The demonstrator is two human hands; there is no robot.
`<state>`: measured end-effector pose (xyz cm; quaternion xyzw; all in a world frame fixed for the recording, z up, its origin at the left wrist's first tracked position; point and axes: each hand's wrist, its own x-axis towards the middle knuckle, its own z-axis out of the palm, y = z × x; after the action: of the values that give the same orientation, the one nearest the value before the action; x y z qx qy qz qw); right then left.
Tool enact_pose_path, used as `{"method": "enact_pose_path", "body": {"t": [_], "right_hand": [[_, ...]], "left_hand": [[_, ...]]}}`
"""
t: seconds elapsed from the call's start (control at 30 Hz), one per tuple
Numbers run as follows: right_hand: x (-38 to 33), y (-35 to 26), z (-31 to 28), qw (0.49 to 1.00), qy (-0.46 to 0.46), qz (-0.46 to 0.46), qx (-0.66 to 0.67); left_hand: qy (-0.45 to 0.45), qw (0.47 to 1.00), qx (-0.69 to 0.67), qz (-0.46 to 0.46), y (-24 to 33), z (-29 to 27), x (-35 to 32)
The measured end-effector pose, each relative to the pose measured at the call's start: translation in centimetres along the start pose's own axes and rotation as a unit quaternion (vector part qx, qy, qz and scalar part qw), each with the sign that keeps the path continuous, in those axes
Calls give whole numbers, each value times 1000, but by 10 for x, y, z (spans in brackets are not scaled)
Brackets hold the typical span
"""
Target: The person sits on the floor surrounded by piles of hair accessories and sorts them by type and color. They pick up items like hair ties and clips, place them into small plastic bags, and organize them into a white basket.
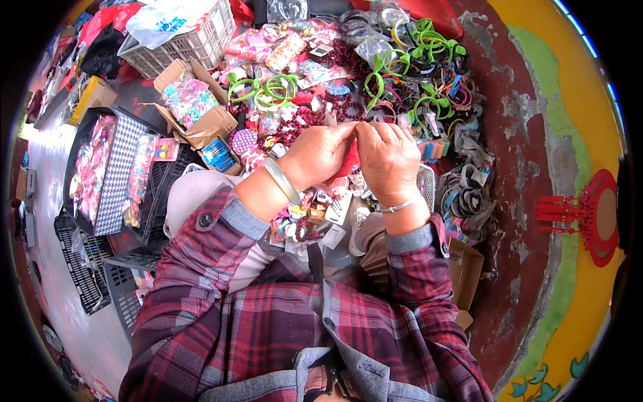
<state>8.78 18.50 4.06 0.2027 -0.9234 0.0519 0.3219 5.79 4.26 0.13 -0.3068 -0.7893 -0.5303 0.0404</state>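
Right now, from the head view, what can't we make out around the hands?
- Small red item: pinched between left hand and right hand; the fingers cover most of it, so its kind is unclear.
- Pile of small carded trinkets: partly hidden under both wrists, too small to identify.
- White slatted plastic crate: cut off by the top edge.
- Brown cardboard box: mostly hidden behind the right plaid sleeve.

Bright, even daylight; sharp centre, fisheye bending, black corners.
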Motion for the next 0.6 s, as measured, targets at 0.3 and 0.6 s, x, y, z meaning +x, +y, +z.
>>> {"method": "enact_pose_path", "body": {"t": [0.3,0.6], "right_hand": [[3,3,3,993,75,41,77],[-8,34,15,786,134,376,473]], "left_hand": [[-19,999,-44,-12,2,-1,1],[-20,991,-124,-49,2,-4,4]]}}
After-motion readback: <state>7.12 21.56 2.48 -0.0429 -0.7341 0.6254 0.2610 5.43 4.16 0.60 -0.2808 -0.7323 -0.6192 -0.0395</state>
